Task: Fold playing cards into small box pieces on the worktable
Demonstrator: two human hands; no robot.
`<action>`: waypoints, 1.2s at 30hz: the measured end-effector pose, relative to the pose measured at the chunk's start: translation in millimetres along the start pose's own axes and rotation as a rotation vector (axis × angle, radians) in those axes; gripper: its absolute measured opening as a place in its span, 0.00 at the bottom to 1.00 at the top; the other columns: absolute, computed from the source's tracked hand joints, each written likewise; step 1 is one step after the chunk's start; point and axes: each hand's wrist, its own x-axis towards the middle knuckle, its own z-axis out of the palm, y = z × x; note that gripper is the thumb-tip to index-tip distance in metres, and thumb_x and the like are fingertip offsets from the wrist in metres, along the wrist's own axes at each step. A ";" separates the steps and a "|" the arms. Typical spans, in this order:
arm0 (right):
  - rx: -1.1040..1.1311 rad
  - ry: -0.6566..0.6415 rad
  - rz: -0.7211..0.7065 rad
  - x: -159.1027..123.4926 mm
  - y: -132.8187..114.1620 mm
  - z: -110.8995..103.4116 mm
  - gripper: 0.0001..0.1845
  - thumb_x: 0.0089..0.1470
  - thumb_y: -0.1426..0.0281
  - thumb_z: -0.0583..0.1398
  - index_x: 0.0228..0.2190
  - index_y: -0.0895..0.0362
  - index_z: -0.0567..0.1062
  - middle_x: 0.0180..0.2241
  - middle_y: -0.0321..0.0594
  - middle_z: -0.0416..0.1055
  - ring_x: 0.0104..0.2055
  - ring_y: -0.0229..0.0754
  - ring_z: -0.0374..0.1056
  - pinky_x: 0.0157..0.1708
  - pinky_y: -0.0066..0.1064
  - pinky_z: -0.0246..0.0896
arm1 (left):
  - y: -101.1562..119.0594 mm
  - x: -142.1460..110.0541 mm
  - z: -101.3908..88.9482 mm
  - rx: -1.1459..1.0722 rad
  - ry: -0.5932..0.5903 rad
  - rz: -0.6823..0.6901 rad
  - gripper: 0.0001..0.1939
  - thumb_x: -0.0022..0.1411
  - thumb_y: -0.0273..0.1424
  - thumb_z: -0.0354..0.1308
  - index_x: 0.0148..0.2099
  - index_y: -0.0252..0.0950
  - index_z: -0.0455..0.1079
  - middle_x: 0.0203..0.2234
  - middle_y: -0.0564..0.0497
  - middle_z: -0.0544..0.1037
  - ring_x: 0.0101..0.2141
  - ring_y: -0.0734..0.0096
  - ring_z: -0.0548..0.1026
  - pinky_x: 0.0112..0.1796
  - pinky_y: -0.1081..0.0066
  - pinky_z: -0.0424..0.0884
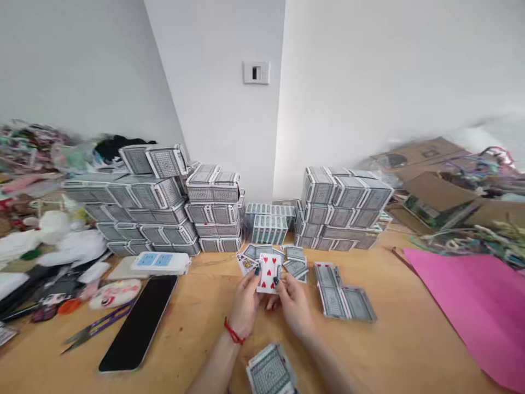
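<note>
Over the middle of the table (200, 323), the left hand (245, 309) and right hand (296, 311) share a five of hearts (269, 273), pinched between thumbs and fingers at its two sides; how many cards sit behind it cannot be told. Just beyond, toward the table's back edge, loose cards (296, 268) lie fanned and overlapping, so a knuckle brushing forward could scatter them. Uneven thumb pressure might let whatever is held slip or splay. Nearer the front edge, a face-down pile (269, 372) lies between the forearms, where a dropping wrist could knock its unsquared layers askew. Toward the right edge rest more face-down stacks (344, 298). Along the back, the left wall of card blocks (159, 202) looks riskiest: its top blocks sit unevenly, and a bump to the table could topple them.
</note>
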 end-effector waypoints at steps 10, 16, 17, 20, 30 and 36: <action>-0.120 -0.142 0.067 -6.6 1.3 3.1 0.19 0.46 0.55 0.55 0.19 0.57 0.64 0.14 0.32 0.65 0.16 0.35 0.62 0.18 0.26 0.58 | 6.9 -1.7 -11.3 0.426 0.245 0.229 0.10 0.52 0.34 0.50 0.28 0.34 0.68 0.18 0.55 0.69 0.21 0.75 0.65 0.23 0.77 0.61; -0.112 -0.140 0.144 -3.8 1.6 -0.4 0.22 0.45 0.51 0.53 0.18 0.57 0.63 0.10 0.30 0.64 0.10 0.32 0.57 0.12 0.23 0.50 | 10.5 -3.9 -8.1 0.470 0.126 0.196 0.11 0.52 0.35 0.51 0.27 0.33 0.69 0.18 0.55 0.69 0.20 0.75 0.64 0.21 0.76 0.60; -0.122 -0.127 0.149 -2.9 2.0 -1.0 0.22 0.45 0.51 0.52 0.17 0.57 0.63 0.09 0.30 0.63 0.09 0.31 0.55 0.11 0.23 0.49 | 10.5 -3.2 -7.3 0.452 0.116 0.176 0.11 0.52 0.36 0.52 0.27 0.33 0.69 0.17 0.55 0.69 0.19 0.76 0.63 0.20 0.77 0.60; -0.101 -0.059 0.119 -0.6 1.0 -1.4 0.22 0.45 0.51 0.53 0.17 0.57 0.62 0.09 0.30 0.63 0.09 0.31 0.54 0.10 0.22 0.48 | 8.2 -0.7 -5.1 0.350 0.126 0.100 0.12 0.50 0.39 0.53 0.27 0.34 0.66 0.13 0.59 0.64 0.15 0.79 0.60 0.17 0.78 0.56; 0.094 -0.009 0.090 0.2 -8.9 -7.6 0.20 0.45 0.53 0.55 0.28 0.58 0.69 0.19 0.35 0.68 0.15 0.34 0.61 0.14 0.24 0.55 | 4.3 2.9 -12.0 0.443 0.062 0.141 0.12 0.53 0.37 0.49 0.25 0.34 0.64 0.14 0.58 0.63 0.16 0.79 0.59 0.19 0.78 0.56; -0.116 0.131 -0.081 6.7 -2.2 -14.7 0.14 0.43 0.59 0.59 0.27 0.58 0.70 0.24 0.36 0.68 0.25 0.37 0.61 0.24 0.26 0.56 | 11.7 -4.3 -12.3 0.832 0.009 0.280 0.12 0.55 0.35 0.48 0.25 0.35 0.67 0.15 0.55 0.66 0.18 0.75 0.63 0.21 0.77 0.57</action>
